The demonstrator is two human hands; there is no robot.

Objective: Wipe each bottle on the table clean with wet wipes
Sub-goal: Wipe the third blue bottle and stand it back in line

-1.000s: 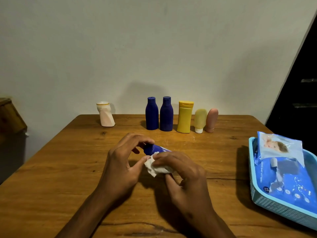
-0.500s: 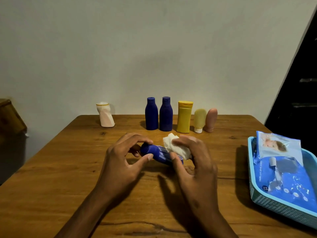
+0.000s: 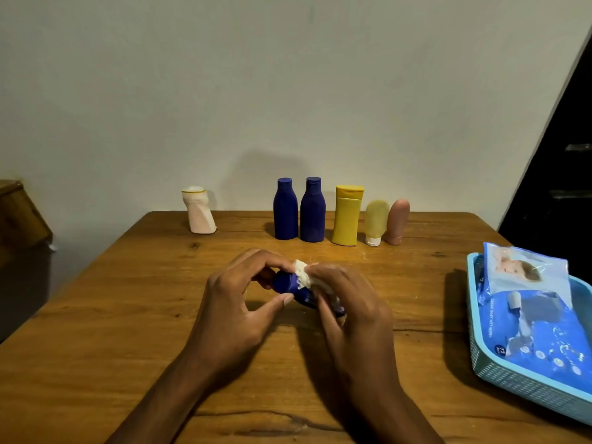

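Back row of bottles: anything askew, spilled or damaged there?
One thing stands out: the pale pink bottle at the far left stands apart from the row, and its body looks bent, leaning left toward the top. The two blue bottles, yellow bottle and two small tubes stand in line. No spill shows.

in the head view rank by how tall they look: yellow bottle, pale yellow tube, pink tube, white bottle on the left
1. yellow bottle
2. white bottle, leaning
3. pink tube
4. pale yellow tube, only slightly shorter
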